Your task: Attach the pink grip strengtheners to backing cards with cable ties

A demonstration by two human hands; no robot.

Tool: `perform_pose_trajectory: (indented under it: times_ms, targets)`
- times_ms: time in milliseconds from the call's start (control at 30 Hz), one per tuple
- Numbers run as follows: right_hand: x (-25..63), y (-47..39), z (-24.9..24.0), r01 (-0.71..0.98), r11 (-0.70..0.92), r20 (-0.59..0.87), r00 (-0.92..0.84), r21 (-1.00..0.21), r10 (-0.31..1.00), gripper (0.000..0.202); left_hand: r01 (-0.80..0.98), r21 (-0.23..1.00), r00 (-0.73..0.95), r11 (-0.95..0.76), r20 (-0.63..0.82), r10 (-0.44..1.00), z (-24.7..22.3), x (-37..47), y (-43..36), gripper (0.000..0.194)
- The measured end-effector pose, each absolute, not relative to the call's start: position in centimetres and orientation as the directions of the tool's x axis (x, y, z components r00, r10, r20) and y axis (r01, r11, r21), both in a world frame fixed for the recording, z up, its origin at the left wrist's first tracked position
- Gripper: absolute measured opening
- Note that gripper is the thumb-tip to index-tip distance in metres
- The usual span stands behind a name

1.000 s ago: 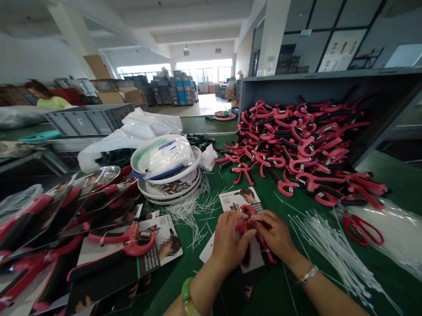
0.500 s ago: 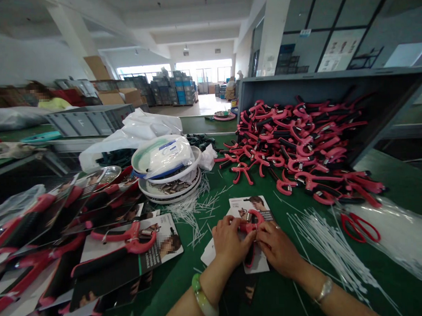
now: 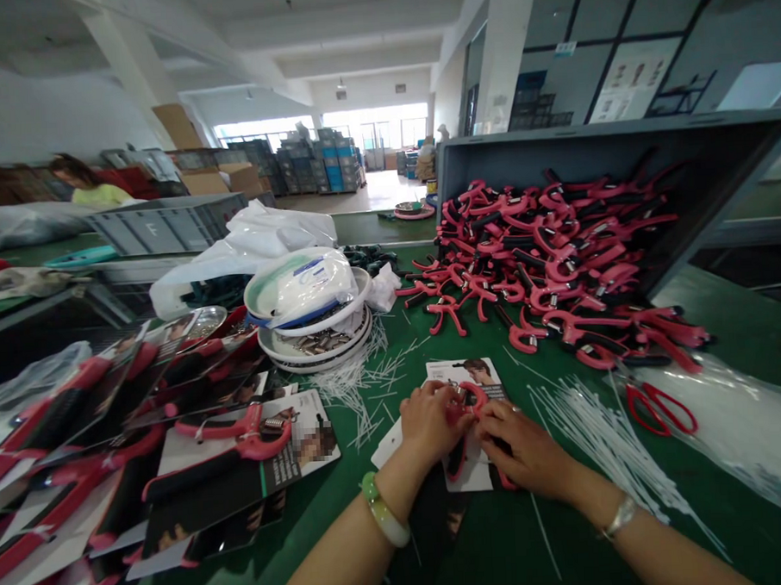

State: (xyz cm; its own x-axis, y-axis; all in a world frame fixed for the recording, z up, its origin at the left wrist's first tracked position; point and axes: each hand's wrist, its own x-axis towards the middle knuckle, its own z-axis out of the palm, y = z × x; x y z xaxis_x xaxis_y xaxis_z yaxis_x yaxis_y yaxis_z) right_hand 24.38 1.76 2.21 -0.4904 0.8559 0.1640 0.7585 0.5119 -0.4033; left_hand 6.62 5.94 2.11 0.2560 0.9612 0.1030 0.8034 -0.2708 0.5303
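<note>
Pink pliers (image 3: 476, 398) with black grips and a spring lie on a printed backing card (image 3: 467, 476) in front of me. My left hand (image 3: 431, 422) is closed around the pliers' head from the left, its fingers bent over the spring end. From the right, my right hand (image 3: 523, 446) pinches at the same part; its fingertips are close to the left thumb. Whether a thin tie is also between the fingers is hidden. One pink handle end shows beneath the right hand. More white cards (image 3: 389, 443) stick out under the left hand.
White cable ties (image 3: 610, 442) lie to the right, near red-handled scissors (image 3: 660, 408) and a plastic bag (image 3: 739, 432). A grey crate (image 3: 616, 130) on its side spills pink pliers. Carded pliers (image 3: 241, 437) are piled left, beside stacked round trays (image 3: 315, 352). A person (image 3: 94, 185) is far left.
My right hand has shifted slightly and its wrist has moved outward; a pink handle end now shows beneath it. The left hand keeps its hold on the pliers. The view has tilted slightly.
</note>
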Motion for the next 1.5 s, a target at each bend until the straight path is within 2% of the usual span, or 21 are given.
perform_pose_trajectory:
  times_ms: [100, 167, 267, 333, 433, 533, 633, 700, 833, 1000, 1133, 1500]
  targets:
    - [24.5, 0.8, 3.2, 0.788, 0.542, 0.101, -0.538, -0.294, 0.837, 0.014, 0.711, 0.674, 0.093, -0.2, 0.192, 0.977, 1.8, 5.0, 5.2, 0.037]
    - [24.0, 0.1, 3.4, 0.82, 0.551, 0.092, -0.543, -0.156, 0.835, 0.014, 0.618, 0.779, 0.005, -0.107, 0.133, 0.991, 1.2, 3.7, 4.4, 0.04]
    - [22.9, -0.4, 3.2, 0.83, 0.557, 0.084, -0.556, 0.013, 0.827, 0.015, 0.439, 0.899, 0.094, -0.006, -0.039, 0.995, 0.0, 2.4, 3.0, 0.039]
    - [22.3, -0.5, 3.0, 0.815, 0.577, 0.08, -0.58, 0.055, 0.811, 0.016, 0.311, 0.95, 0.179, 0.019, -0.078, 0.981, -0.8, 2.3, 2.3, 0.027]
    - [21.9, -0.5, 2.9, 0.791, 0.612, 0.131, -0.608, 0.012, 0.783, 0.016, 0.114, 0.99, 0.194, 0.082, -0.103, 0.975, -1.6, 2.9, 1.7, 0.018]
    - [21.9, -0.3, 2.8, 0.778, 0.596, 0.209, -0.561, -0.198, 0.801, 0.014, -0.01, 0.994, 0.188, 0.109, -0.105, 0.976, -2.0, 3.7, 1.7, 0.017]
    - [21.7, -0.1, 2.3, 0.745, 0.469, 0.221, -0.415, -0.473, 0.883, 0.016, 0.081, 0.997, 0.173, 0.007, -0.021, 0.985, -1.9, 4.2, 1.5, 0.008]
    - [21.4, 0.0, 1.9, 0.73, 0.397, 0.224, -0.329, -0.555, 0.917, 0.021, 0.22, 0.97, 0.155, -0.1, 0.066, 0.986, -1.7, 4.4, 1.4, 0.008]
    - [21.1, -0.2, 1.1, 0.725, 0.412, 0.309, -0.28, -0.552, 0.909, 0.026, 0.462, 0.853, 0.186, -0.242, 0.174, 0.967, -1.0, 4.5, 1.2, 0.014]
    - [21.4, -0.5, 0.7, 0.73, 0.443, 0.377, -0.269, -0.521, 0.886, 0.026, 0.587, 0.743, 0.247, -0.321, 0.214, 0.945, -0.6, 4.5, 1.2, 0.017]
    - [21.5, -0.6, 0.5, 0.736, 0.457, 0.403, -0.269, -0.5, 0.875, 0.024, 0.623, 0.702, 0.285, -0.346, 0.209, 0.936, -0.6, 4.4, 1.2, 0.018]
    - [21.8, -0.5, 0.8, 0.749, 0.428, 0.335, -0.286, -0.506, 0.898, 0.024, 0.62, 0.685, 0.304, -0.383, 0.24, 0.922, -0.9, 4.4, 1.2, 0.02]
